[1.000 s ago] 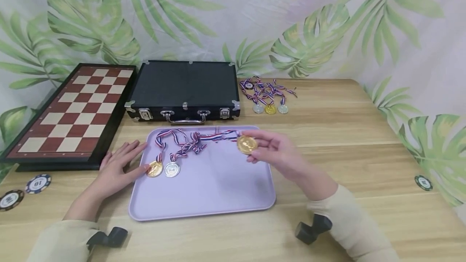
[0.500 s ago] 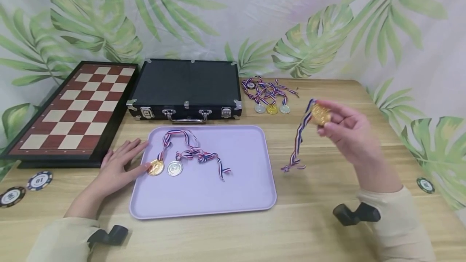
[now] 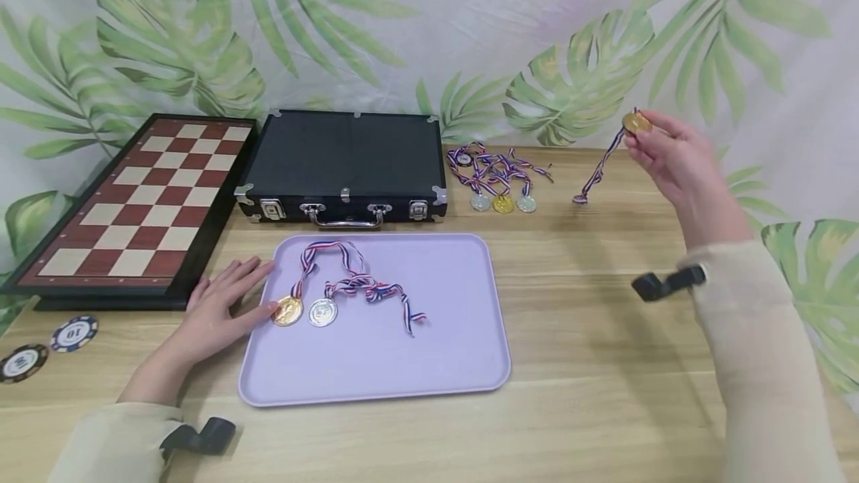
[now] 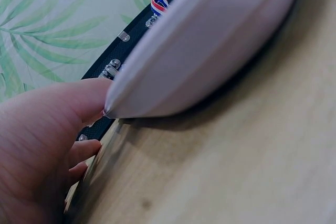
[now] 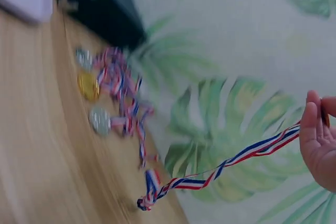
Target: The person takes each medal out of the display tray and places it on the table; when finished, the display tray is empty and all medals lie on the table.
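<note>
Lying spread by the left rim of the lavender tray, my left hand grasps nothing; its thumb meets the edge of a gold medal inside. A careless nudge there could shove that disc into the silver medal just beside it. The tray ribbons run together in a tangle, so lifting either medal might drag the other along. Left of my forearm are two poker chips; past them lies the chessboard, and behind the tray, the black case.

Out over the far right of the table, my right hand pinches the raised gold medal between thumb and fingers. Its ribbon slants down leftward to a knotted end; whether that touches the wood I cannot tell. With such a small hold, I reckon a slackened pinch could let the disc drop.

At the back, three more medals sit before a heap of ribbons; brought close, the dangling knot could snag in those loops.
</note>
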`<state>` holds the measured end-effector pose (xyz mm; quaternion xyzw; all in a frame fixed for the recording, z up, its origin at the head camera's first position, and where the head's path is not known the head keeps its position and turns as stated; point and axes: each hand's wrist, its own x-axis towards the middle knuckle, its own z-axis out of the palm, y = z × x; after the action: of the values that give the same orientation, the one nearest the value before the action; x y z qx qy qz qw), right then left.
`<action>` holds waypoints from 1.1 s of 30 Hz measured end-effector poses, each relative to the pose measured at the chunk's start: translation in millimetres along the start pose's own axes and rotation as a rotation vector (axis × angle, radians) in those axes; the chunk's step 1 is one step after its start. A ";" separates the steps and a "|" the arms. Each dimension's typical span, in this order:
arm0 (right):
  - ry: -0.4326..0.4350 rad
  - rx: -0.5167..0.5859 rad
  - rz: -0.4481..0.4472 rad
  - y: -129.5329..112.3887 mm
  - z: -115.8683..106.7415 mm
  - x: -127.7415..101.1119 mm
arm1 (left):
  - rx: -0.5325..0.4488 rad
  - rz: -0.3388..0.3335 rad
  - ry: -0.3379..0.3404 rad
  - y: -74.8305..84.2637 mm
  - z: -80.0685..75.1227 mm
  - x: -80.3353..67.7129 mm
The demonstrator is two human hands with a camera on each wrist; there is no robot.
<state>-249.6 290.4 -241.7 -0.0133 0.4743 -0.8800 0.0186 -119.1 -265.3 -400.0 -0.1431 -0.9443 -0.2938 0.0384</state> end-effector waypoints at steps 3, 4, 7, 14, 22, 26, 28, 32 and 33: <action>0.111 -0.079 0.010 -0.9 1.4 32.8 | -0.001 -0.002 0.000 0.4 -0.1 -0.5; 0.130 -0.103 0.007 0.0 2.6 42.1 | -0.003 -0.001 0.001 0.3 0.0 -0.7; 0.161 -0.157 -0.012 5.1 7.1 63.2 | -0.013 0.002 0.006 -0.2 0.8 -1.2; 0.000 -0.294 0.089 34.5 3.7 77.2 | -0.011 0.006 0.022 -1.1 2.6 -0.5; -0.087 -0.522 0.289 84.2 -39.7 55.9 | -0.007 0.020 0.016 -1.8 -1.0 -0.5; -0.071 -0.521 0.314 99.8 -53.8 47.4 | -0.007 0.014 0.017 -1.6 -1.5 -0.3; -0.054 -0.519 0.328 105.1 -56.7 44.9 | -0.005 0.013 0.019 -1.4 -1.8 -0.5; -0.037 -0.540 0.364 112.9 -57.9 42.3 | -0.012 0.014 0.018 -0.9 -2.0 -1.2; -0.035 -0.549 0.371 114.4 -57.9 42.1 | -0.014 0.015 0.019 -0.8 -1.9 -1.4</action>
<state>-291.7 273.9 -368.8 0.0540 0.6876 -0.7007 0.1825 -118.1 -267.4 -399.0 -0.1477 -0.9408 -0.3012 0.0483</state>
